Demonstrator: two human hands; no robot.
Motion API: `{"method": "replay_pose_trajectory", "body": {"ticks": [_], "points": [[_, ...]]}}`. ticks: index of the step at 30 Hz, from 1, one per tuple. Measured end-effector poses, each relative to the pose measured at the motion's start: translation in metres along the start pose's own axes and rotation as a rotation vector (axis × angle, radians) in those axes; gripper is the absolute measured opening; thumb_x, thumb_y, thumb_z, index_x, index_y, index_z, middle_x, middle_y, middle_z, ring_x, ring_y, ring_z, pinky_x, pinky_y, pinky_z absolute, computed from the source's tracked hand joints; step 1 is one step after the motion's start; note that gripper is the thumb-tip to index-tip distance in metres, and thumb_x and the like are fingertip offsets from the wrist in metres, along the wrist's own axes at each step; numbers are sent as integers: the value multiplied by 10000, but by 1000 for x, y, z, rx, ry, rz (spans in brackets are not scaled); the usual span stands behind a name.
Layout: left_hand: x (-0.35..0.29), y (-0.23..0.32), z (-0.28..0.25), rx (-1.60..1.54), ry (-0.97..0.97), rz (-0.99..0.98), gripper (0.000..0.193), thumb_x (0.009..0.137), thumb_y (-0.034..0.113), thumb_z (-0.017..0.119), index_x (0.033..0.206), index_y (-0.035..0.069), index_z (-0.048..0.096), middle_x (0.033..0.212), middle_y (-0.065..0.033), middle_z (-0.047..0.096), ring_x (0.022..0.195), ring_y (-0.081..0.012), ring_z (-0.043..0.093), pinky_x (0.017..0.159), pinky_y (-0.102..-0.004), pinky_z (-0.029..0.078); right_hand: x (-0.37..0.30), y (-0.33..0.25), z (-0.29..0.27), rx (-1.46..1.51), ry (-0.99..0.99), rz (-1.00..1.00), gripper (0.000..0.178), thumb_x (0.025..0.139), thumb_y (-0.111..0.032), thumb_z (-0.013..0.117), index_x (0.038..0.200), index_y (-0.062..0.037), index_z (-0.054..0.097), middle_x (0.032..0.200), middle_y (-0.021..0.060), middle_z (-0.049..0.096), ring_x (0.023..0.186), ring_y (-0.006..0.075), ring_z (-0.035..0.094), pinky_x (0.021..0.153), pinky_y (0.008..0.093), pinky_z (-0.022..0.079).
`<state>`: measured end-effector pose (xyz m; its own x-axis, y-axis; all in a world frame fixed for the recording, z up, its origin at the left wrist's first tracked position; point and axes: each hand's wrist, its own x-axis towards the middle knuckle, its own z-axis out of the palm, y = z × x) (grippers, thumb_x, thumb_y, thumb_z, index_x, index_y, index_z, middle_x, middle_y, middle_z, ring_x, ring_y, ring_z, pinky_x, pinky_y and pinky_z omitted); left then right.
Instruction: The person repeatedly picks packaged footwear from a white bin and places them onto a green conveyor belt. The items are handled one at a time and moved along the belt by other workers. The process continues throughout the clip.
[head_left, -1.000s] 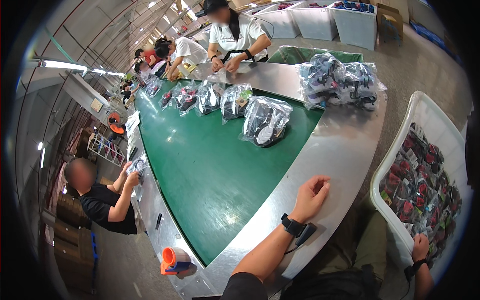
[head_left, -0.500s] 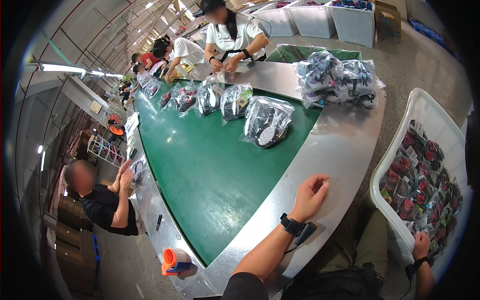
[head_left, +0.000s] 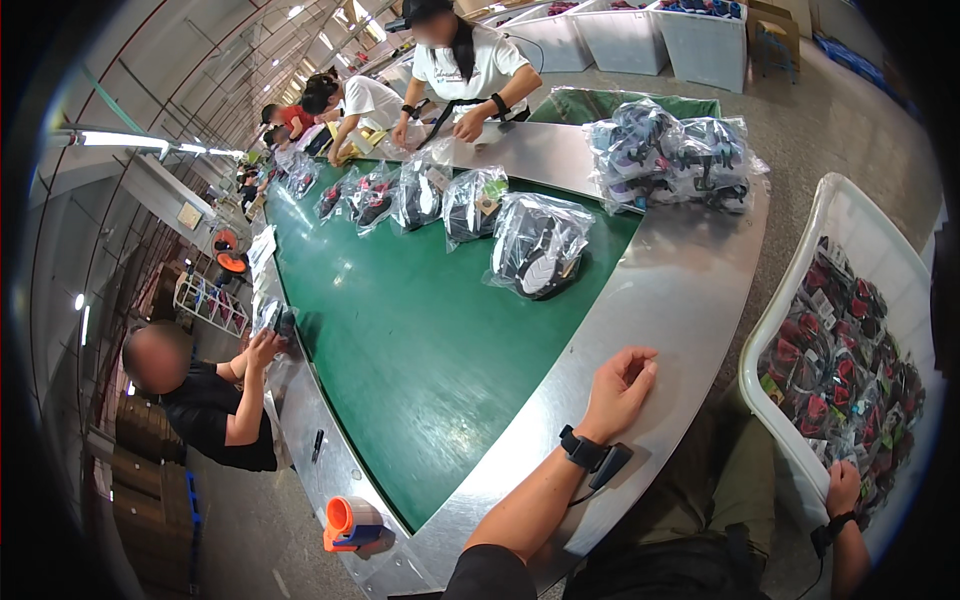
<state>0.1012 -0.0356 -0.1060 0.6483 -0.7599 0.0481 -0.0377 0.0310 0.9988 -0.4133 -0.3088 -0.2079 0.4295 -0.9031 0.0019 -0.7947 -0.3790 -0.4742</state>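
Note:
My left hand rests on the metal rim of the work table, its fingers loosely curled with nothing in them. Low on the right, my right hand lies at the near edge of a white bin, fingers bent; whatever they may grip cannot be made out. Bagged red and black shoes fill that bin. On the green belt, past my left hand, sits a bagged dark shoe with a pale sole. Behind it stretches a row of more bagged shoes.
A pile of clear-bagged shoes stands on the table's far right corner. An orange and blue tape dispenser and a black pen lie on the left metal edge. Co-workers stand at left and across the belt.
The nearest bagged shoe has shifted slightly right. The co-worker at left has lowered their hands onto a bagged item; the one across has spread theirs apart. My hands stay put.

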Motion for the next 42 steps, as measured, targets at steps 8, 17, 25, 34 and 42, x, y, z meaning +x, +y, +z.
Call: {"method": "replay_pose_trajectory", "body": {"ticks": [8,17,25,34,42], "points": [[-1,5,0,-17,28,-31,235,1026,127,652,1213,-15,652,911,35,632,821,-39,574,742,-222,472,-2,-9,-5,8,1,-11,360,1012,-249,556,800,28,642,757,237,652,730,428,633,662,501,445],[-1,6,-2,23,13,-23,265,1047,143,647,1261,-12,628,884,25,650,803,-45,586,723,-216,474,-2,-15,-7,5,-22,17,363,1010,-253,560,804,35,639,763,237,664,728,434,638,658,502,447],[-2,8,-1,2,18,-15,266,1045,140,651,1262,-13,628,913,13,662,806,-57,596,718,-222,485,-3,-21,-11,41,-24,27,351,1007,-244,568,812,39,635,773,234,671,726,424,644,655,494,447],[8,19,-9,-332,35,-116,187,1039,68,622,1200,-23,642,891,-37,653,822,-121,615,770,-257,511,-5,-42,-15,-18,30,22,355,1000,-269,587,765,-2,573,740,253,581,736,469,590,641,531,418],[114,14,-160,378,333,58,427,1000,145,688,1360,-54,576,1237,-121,666,1116,-190,629,958,-326,505,-8,-66,-27,-74,-54,166,317,950,-365,616,838,-85,713,835,174,705,820,391,690,721,512,523]]}}
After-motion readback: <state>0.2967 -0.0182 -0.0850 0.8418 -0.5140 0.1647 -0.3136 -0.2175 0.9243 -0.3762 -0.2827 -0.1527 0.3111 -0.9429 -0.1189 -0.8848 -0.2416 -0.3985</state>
